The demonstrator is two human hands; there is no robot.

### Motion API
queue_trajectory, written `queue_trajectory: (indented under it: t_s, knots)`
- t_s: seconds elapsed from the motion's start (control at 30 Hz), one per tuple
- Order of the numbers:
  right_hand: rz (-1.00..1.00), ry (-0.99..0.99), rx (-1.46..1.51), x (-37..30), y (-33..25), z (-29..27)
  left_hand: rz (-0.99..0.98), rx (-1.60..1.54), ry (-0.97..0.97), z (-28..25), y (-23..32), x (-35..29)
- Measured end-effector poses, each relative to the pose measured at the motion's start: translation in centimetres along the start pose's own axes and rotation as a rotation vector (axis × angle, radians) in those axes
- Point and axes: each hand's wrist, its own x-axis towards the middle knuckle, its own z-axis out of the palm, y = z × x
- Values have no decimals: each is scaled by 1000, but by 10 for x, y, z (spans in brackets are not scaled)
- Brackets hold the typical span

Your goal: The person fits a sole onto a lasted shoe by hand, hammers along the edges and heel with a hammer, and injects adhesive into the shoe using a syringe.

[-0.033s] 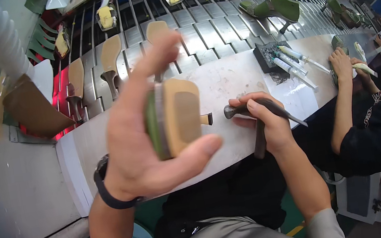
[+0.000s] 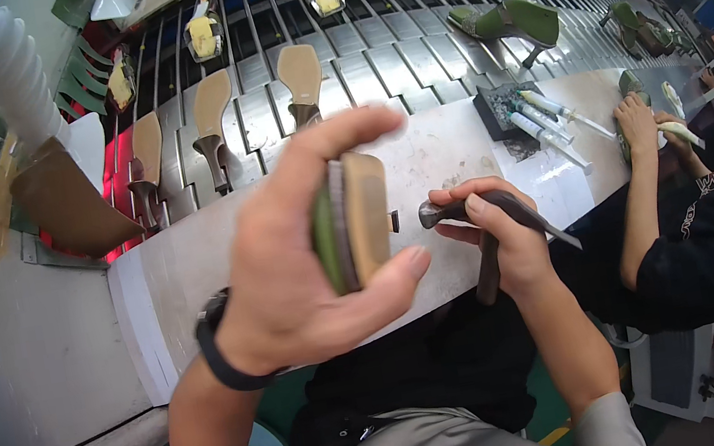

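My left hand [image 2: 285, 244], slightly blurred and wearing a dark wristband, holds a green high-heeled shoe [image 2: 367, 216]. The shoe's tan sole faces right, and a small dark heel tip shows beyond it. Thumb and index finger stretch out on either side of the shoe; the other fingers are hidden behind it. My right hand [image 2: 510, 235] is closed around a dark hammer [image 2: 505, 203] just right of the shoe. Its round face points left toward the shoe without touching it, its thin end points right, and its handle [image 2: 487, 272] hangs down.
A pale worktable [image 2: 184, 261] runs beneath my hands. Tan soles with heels [image 2: 213, 105] and a green shoe [image 2: 512, 22] rest on the slatted metal conveyor [image 2: 392, 66]. A dark block [image 2: 504, 113] with syringes [image 2: 539, 126] stands right of centre. A co-worker's hands [image 2: 643, 123] work farther right.
My left hand has moved right with the shoe, closer to the hammer. The shoe has turned, so its sole shows narrower. My right hand and the hammer have hardly moved.
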Motion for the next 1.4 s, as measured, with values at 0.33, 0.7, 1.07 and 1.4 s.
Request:
queue_trajectory:
  t_s: [0.33,0.7,1.07,1.4]
  knots:
    - [-776,-449,-486,-76,-82,58,39,76,162,50,9,-14]
    - [-314,-326,-406,-87,-113,56,251,207,67,60,19,-48]
    - [-98,-215,-198,-143,56,29,79,865,169,85,-37,-163]
    - [-197,-345,-259,-106,32,27,23,912,166,86,-32,-177]
